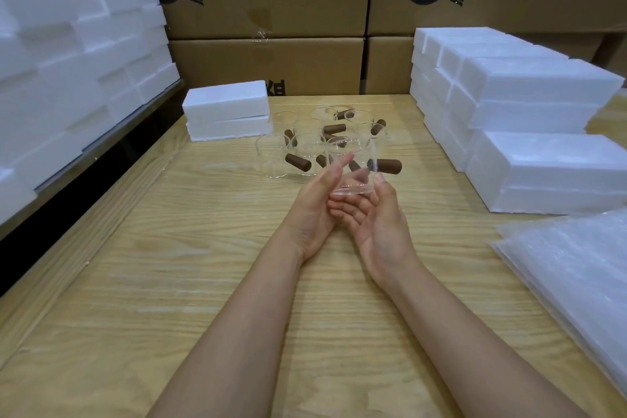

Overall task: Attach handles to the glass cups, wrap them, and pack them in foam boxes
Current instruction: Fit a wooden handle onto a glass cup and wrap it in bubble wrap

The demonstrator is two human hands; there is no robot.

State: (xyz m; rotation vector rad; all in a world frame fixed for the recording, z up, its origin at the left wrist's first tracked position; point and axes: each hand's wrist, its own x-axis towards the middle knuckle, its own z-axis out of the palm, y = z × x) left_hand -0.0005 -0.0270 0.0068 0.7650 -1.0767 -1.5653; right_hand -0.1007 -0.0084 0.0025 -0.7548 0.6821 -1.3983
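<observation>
I hold a glass cup (353, 176) (brown handle (389, 165) seems attached): fingers of my left hand (314, 210) lie straight on it, those of my right hand (378, 226) curl beneath. Next, wrapping: reach the clear sheets (576, 268).

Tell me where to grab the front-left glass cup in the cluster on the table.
Probably best: take the brown handle, coming from the near side. It juts from the front-left cup toward the near edge of the table, while other cups crowd close behind and beside it.
</observation>
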